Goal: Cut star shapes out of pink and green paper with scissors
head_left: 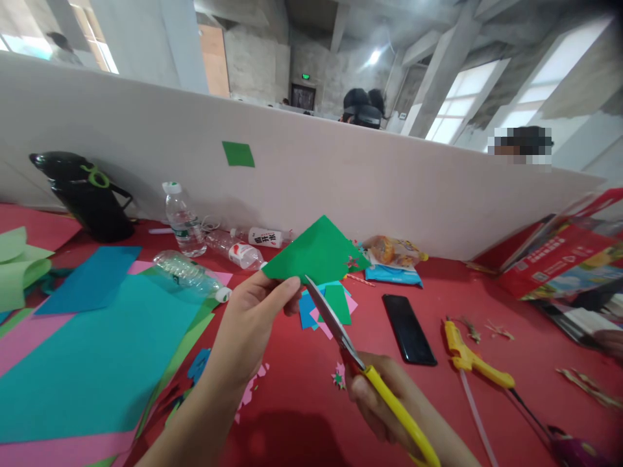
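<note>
My left hand (256, 311) pinches the near corner of a folded green paper triangle (318, 253), holding it up above the red table (311, 402). My right hand (384, 402) grips yellow-handled scissors (355, 353). Their blades point up and left, with the tip just below the paper's lower edge; whether they touch the paper I cannot tell.
Large teal, blue and pink paper sheets (92, 350) lie at the left, with plastic bottles (185, 220) behind. A black phone (407, 327), a yellow glue gun (474, 360), small paper scraps (331, 305), snack packets (392, 256) and a white partition (341, 175) surround. People sit beyond it.
</note>
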Demonstrator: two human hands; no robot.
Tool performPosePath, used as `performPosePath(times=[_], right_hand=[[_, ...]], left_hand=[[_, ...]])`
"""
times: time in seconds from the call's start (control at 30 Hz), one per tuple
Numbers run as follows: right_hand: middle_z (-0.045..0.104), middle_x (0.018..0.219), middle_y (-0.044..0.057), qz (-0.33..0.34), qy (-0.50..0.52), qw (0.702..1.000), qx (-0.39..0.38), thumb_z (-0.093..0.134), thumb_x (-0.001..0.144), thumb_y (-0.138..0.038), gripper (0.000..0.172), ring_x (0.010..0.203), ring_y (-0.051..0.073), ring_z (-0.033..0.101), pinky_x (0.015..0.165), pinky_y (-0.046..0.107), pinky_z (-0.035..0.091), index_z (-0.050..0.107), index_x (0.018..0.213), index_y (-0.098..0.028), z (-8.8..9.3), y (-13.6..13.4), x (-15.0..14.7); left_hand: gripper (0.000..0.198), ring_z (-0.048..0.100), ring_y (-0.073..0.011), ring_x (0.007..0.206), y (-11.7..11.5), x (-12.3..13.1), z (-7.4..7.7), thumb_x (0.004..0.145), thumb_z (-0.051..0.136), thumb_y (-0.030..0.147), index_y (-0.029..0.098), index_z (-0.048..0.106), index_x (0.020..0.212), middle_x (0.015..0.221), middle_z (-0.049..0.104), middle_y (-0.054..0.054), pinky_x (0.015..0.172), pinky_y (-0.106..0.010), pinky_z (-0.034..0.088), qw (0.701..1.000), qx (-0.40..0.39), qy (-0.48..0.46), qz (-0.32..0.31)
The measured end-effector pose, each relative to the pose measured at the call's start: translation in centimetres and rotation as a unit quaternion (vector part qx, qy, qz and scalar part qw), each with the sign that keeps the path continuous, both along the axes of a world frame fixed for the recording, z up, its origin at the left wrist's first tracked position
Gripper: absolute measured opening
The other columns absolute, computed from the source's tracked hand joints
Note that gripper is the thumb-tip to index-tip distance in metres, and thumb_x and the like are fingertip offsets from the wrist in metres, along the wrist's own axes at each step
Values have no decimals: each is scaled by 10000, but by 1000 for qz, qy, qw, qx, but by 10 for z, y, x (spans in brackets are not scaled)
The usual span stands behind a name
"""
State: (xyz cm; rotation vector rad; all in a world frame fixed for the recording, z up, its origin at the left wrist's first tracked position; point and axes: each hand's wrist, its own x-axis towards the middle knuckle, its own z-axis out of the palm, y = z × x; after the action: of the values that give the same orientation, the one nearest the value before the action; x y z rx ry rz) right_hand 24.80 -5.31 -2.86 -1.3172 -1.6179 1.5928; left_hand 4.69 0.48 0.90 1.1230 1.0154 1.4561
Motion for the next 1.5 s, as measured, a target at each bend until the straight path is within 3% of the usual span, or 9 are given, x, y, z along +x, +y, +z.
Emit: performPosePath(times=[0.17,0.33,0.47,0.7,1.03,1.5], right_hand=[[351,427,-115,29,10,1000,2,436,715,-917,689,350,56,277,363,209,197,412,727,-228,-7,2,5],[358,458,-112,21,16,1000,-15,447,714,-913,692,378,56,289,395,215,191,411,749,-223,2,-3,3],[340,478,-114,11,13,1000,-23,460,736,-892,674,398,59,269,411,220,185,414,755,-220,8,-6,2],[373,519,-96,37,27,999,11,442,798,-853,633,416,65,301,426,221,216,404,761,-222,2,-5,6],[351,466,-107,34,10,999,-2,415,722,-922,688,381,66,285,399,224,191,392,744,-234,6,-3,2],[354,469,-105,41,-2,999,14,402,715,-931,695,352,59,301,366,218,197,390,727,-236,-6,1,6]], left_hand=[[103,548,-100,592,-1,-4,5,827,659,235,206,704,739,592,613,42,593,-208,457,996,38,77,20],[104,553,-112,595,-3,-6,6,819,662,251,210,694,728,596,611,39,584,-221,461,992,44,114,39],[126,555,-120,588,-2,-6,6,809,661,255,206,679,694,592,611,32,571,-231,459,990,45,121,48],[130,527,-113,577,-3,-6,7,792,662,270,207,676,680,579,599,34,549,-221,433,991,32,125,32],[142,511,-118,586,-3,-5,6,796,657,287,203,667,682,588,586,28,549,-228,430,991,27,124,29],[163,529,-125,583,-2,-6,3,799,658,299,201,658,669,583,586,23,561,-242,442,991,25,127,29]])
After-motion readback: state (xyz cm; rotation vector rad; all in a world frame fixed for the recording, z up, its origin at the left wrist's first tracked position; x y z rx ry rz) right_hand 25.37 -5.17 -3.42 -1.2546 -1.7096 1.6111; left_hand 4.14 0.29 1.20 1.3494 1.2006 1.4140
